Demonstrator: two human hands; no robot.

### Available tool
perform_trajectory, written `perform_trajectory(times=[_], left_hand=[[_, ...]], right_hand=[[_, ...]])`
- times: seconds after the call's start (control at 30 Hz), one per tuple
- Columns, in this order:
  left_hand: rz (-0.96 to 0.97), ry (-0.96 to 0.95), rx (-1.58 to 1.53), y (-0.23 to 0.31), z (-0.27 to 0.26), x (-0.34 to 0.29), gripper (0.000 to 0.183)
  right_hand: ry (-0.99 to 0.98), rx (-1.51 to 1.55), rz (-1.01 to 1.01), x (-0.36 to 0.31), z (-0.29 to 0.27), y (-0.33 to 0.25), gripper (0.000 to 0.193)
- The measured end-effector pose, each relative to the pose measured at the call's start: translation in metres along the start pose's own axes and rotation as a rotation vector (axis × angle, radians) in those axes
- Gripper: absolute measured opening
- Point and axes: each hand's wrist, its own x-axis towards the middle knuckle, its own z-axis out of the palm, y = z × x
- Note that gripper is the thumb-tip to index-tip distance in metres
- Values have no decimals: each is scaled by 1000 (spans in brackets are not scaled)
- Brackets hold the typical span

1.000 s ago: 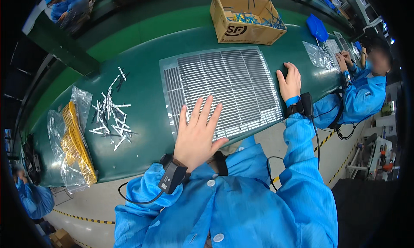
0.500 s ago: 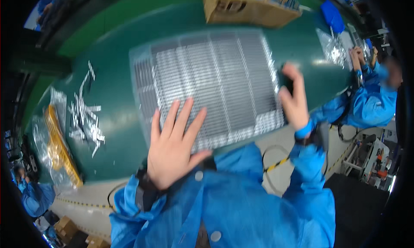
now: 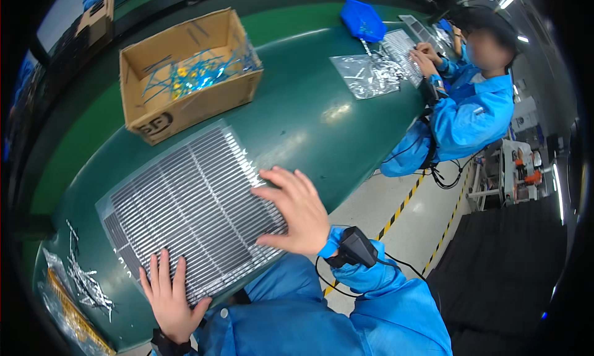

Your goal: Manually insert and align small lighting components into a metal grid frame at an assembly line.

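Observation:
A flat dark sheet with rows of thin silvery strips (image 3: 192, 201) lies on the green table in front of me, with a clear margin along its edges. My left hand (image 3: 170, 303) rests at the sheet's near left corner, fingers stretched out and thumb apart. On the right edge lies my right hand (image 3: 303, 217), its fingers extended over the strip ends and its thumb spread toward me. Neither hand holds anything that I can see. Under the right palm, part of the sheet's edge is hidden.
An open cardboard box (image 3: 213, 101) with blue strips and yellow bits stands beyond the sheet. Loose silvery strips (image 3: 90, 285) and a plastic bag with something yellow (image 3: 68, 303) lie left. Rightward are a clear bag (image 3: 365, 81), a blue bin (image 3: 362, 21) and a co-worker (image 3: 473, 115).
The view has swung right, bringing the co-worker and box more fully in. My right hand has come onto the sheet's right edge; my left has slid toward its near left corner.

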Motion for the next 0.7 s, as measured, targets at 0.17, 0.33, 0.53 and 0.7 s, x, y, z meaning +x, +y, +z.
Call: perform_trajectory(times=[0.17, 0.33, 0.53, 0.7], left_hand=[[-64, -42, -17, 7, -8, 9, 84], [-48, 0, -120, 54, -42, 38, 72], [109, 133, -389, 89, -15, 89, 43], [93, 209, -488, 84, 17, 103, 39]], right_hand=[[7, 166, -130, 7, -8, 17, 51], [-23, 111, -71, -8, -39, 1, 35], [-1, 96, 148, -24, -12, -4, 27], [47, 90, 225, -33, -5, -9, 27]])
